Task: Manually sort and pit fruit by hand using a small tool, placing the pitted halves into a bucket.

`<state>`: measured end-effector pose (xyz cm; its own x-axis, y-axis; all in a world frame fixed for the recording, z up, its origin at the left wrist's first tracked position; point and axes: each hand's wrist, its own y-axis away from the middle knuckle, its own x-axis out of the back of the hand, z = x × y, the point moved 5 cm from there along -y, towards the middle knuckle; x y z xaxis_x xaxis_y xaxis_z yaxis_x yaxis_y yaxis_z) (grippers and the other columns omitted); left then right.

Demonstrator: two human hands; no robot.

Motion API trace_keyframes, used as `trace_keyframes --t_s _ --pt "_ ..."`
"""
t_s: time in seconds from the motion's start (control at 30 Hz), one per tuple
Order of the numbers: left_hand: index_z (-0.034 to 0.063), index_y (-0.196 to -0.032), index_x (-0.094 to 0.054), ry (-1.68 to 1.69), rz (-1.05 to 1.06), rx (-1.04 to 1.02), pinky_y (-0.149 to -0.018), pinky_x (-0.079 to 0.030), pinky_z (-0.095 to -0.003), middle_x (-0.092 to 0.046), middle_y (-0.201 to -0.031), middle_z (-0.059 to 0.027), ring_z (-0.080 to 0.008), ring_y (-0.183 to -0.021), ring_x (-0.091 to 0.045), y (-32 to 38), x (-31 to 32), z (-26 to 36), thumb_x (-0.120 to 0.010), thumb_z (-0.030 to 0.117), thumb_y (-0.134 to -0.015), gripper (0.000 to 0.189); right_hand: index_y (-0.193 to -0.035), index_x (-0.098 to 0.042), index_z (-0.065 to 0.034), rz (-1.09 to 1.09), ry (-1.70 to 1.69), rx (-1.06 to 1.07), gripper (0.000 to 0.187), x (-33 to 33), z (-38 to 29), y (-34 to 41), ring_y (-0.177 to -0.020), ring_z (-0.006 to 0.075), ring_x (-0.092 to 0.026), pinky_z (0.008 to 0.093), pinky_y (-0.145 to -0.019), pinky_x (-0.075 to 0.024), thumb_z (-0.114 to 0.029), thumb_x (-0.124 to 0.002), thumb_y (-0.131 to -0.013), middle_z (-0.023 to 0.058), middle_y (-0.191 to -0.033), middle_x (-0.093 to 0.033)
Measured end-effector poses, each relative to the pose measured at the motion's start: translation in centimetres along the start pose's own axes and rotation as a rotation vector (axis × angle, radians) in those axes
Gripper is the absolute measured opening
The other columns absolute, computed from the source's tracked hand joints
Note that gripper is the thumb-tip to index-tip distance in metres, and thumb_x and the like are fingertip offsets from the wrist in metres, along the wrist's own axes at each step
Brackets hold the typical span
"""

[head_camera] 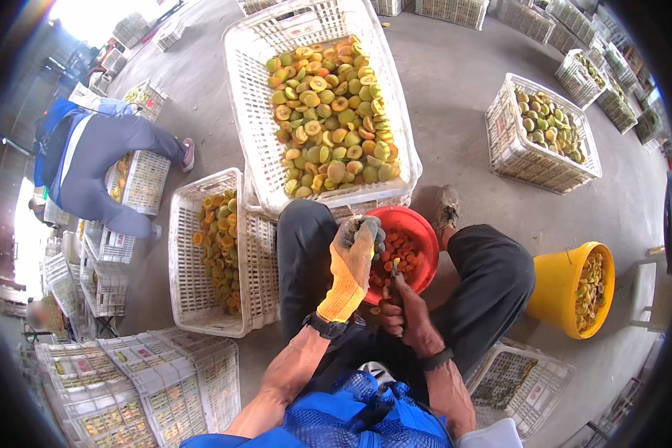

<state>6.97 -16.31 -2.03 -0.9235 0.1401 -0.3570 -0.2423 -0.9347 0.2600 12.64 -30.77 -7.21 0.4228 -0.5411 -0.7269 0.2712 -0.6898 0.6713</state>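
Note:
My left hand (354, 260), in an orange knit glove with grey coated fingers, is curled above the left rim of a red plastic basin (432, 246). What its fingers hold is hidden, though a bit of yellow shows beside them. My bare right hand (406, 313) is closed around the dark handle of a small tool (395, 271), its tip over the basin; its exact kind is unclear. Orange-red pieces (400, 246), apparently fruit pits, lie in the basin between my knees. Beyond my knees, a large white plastic crate (238, 106) holds halved green-orange fruit (330, 120).
At left stands another crate (182, 269) of halves, with stacked crates (140, 358) below it. A yellow bucket (554, 280) of fruit pieces stands at right, and a crate of whole-looking fruit (515, 151) beyond. A co-worker (106, 157) bends over crates at upper left.

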Motion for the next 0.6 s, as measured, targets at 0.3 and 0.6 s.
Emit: trace_keyframes --t_s 0.3,0.6 --pt "0.0001 -0.102 -0.065 -0.361 0.482 -0.601 -0.074 -0.049 -0.0285 -0.066 -0.089 -0.0058 -0.0155 -0.080 -0.060 -4.8 6.9 15.1 -0.055 0.003 -0.088 0.017 -0.090 -0.052 -0.0169 0.247 0.158 0.145 0.030 0.4 0.1 -0.6 -0.042 0.0050 -0.028 0.0227 -0.038 -0.0234 -0.046 -0.052 -0.096 -0.0076 -0.056 -0.030" --pt "0.0059 -0.125 -0.055 -1.549 0.861 -0.758 -0.098 -0.042 -0.0502 -0.054 -0.123 -0.0284 -0.0463 -0.120 -0.048 -8.7 13.9 14.4 -0.065 0.033 -0.083 0.051 -0.089 -0.050 -0.0157 0.218 0.173 0.182 0.029 1.3 0.5 -1.4 -0.040 0.0064 -0.029 0.0239 -0.036 -0.0225 -0.044 -0.053 -0.095 -0.0068 -0.054 -0.030"
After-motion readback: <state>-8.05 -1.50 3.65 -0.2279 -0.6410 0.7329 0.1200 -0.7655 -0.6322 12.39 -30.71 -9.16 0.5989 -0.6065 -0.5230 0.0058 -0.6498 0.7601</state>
